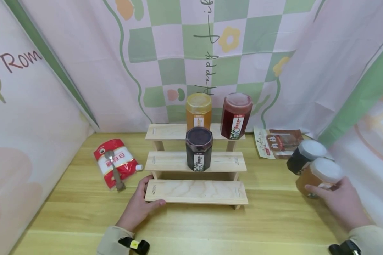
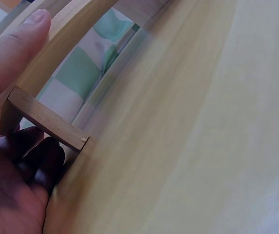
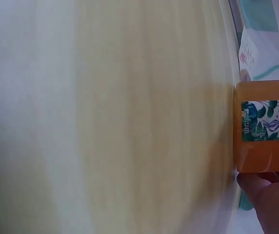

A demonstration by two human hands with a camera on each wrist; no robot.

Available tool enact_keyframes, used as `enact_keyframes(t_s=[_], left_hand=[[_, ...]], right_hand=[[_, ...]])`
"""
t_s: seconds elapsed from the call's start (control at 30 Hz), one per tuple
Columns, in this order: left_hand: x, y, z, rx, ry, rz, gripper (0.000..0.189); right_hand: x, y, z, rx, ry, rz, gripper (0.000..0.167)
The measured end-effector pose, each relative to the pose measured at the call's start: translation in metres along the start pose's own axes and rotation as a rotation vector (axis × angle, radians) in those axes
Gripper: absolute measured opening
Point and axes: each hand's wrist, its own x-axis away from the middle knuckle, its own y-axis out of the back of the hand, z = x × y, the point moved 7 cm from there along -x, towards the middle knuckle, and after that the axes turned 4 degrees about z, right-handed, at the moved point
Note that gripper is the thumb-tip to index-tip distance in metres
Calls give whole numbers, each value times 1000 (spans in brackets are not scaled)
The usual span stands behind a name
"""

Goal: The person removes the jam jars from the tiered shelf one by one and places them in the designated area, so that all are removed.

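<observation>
My left hand grips the left end of the lowest step of a three-step wooden display stand. In the left wrist view, the thumb lies along the step's edge and the fingers curl behind the leg. At the right, my right hand holds an amber jar with a whitish lid between thumb and fingers. The right wrist view shows the jar's leafy label. Right behind it stands a dark jar with a whitish lid.
On the stand, a yellow jar and a red jar occupy the top step, a dark purple jar the middle one. A red-and-white bag with a spoon lies left; a brown packet lies back right. Printed curtains enclose the table.
</observation>
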Motion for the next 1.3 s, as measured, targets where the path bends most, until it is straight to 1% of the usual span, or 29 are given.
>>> enact_keyframes(t_s=[0.2,0.33,0.4,0.6,0.7,0.8,0.83,0.87,0.97,1.03,1.13,1.2,1.3], left_hand=[[0,0,-1,12,5,-3,102],[1,0,-2,2,3,-2,103],[1,1,-3,0,3,-3,103],[0,0,-2,8,0,-3,103],[0,0,-2,9,-4,1,103],[0,-1,-2,13,-6,4,104],[0,-1,-1,14,-7,5,103],[0,-1,-1,15,-6,4,103],[-1,-1,-1,13,-6,1,103],[-1,0,-1,11,-7,-1,103],[0,-1,-1,7,-7,-4,104],[1,-1,-2,8,-5,-3,104],[2,-2,-2,5,-2,0,104]], right_hand=[[-5,2,1,4,29,4,88],[-7,4,4,4,45,0,83],[-7,5,5,0,52,0,81],[-4,4,9,5,63,28,84],[-1,5,10,-11,63,19,74],[2,5,13,-48,44,18,70],[3,5,14,-72,33,16,71],[4,6,16,-89,26,12,75],[5,9,24,-139,5,-14,96],[5,13,29,-156,9,-43,105],[6,19,37,-143,23,-87,102],[6,22,43,-134,32,-100,99],[6,27,52,-136,31,-107,101]])
